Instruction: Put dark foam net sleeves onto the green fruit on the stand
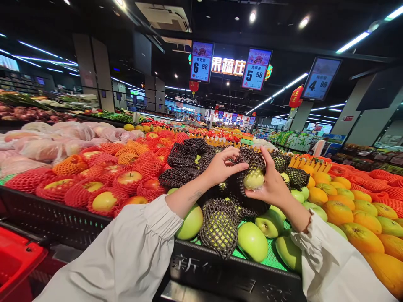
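A green apple, partly covered by a black foam net, is in my right hand. The thumb and fingers of that hand are around the apple's right side and underside. From the left, my left hand reaches to the same net with curled fingers and thumb closed at its edge; the exact grip is partly hidden. Below both hands sits a netted green apple beside a bare green apple. More black-netted apples are heaped behind my left hand.
Apples in red nets fill the bin to the left, and oranges lie on the right. The black bin's front edge runs close to me. A red basket stands at lower left. Price screens hang overhead.
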A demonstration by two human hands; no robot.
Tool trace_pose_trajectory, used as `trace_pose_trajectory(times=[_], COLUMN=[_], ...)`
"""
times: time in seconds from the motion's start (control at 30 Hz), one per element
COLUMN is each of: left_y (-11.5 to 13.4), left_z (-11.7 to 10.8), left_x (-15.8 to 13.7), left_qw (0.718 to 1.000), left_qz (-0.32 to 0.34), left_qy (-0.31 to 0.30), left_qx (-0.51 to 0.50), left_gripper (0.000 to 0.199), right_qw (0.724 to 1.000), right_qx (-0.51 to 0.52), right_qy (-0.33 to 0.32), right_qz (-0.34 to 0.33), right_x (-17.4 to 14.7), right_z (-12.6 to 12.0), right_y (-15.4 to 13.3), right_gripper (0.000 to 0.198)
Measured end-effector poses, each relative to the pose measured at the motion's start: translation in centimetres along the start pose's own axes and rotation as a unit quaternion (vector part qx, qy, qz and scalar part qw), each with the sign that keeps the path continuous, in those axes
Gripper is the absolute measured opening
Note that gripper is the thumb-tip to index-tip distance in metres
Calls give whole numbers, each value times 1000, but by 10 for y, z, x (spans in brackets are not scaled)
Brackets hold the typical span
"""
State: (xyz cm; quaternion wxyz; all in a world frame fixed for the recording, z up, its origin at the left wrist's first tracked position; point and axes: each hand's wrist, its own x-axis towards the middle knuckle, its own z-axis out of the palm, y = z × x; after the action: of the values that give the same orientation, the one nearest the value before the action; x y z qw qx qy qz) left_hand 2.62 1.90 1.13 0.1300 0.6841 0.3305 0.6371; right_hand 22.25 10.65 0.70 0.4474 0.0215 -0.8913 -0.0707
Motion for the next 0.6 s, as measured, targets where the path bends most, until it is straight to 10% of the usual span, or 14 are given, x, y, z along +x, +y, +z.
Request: trace_pose_trajectory(times=[0.27, 0.43, 0.6], left_y=[-9, 1, 1], left_z=[0, -5, -3], left_x=[1, -1, -4], left_qw=[997, 983, 974], left_qz=[17, 111, 96], left_qy=[75, -28, -143], left_qx=[26, 143, 150], left_gripper=[55, 19, 94], right_qw=[998, 995, 948], right_qx=[-26, 28, 233], right_qy=[-48, 22, 75], right_qz=[-37, 90, 204], right_x=[2, 4, 0], right_z=[-2, 1, 10], right_y=[-7, -6, 10], right_gripper=[98, 75, 69])
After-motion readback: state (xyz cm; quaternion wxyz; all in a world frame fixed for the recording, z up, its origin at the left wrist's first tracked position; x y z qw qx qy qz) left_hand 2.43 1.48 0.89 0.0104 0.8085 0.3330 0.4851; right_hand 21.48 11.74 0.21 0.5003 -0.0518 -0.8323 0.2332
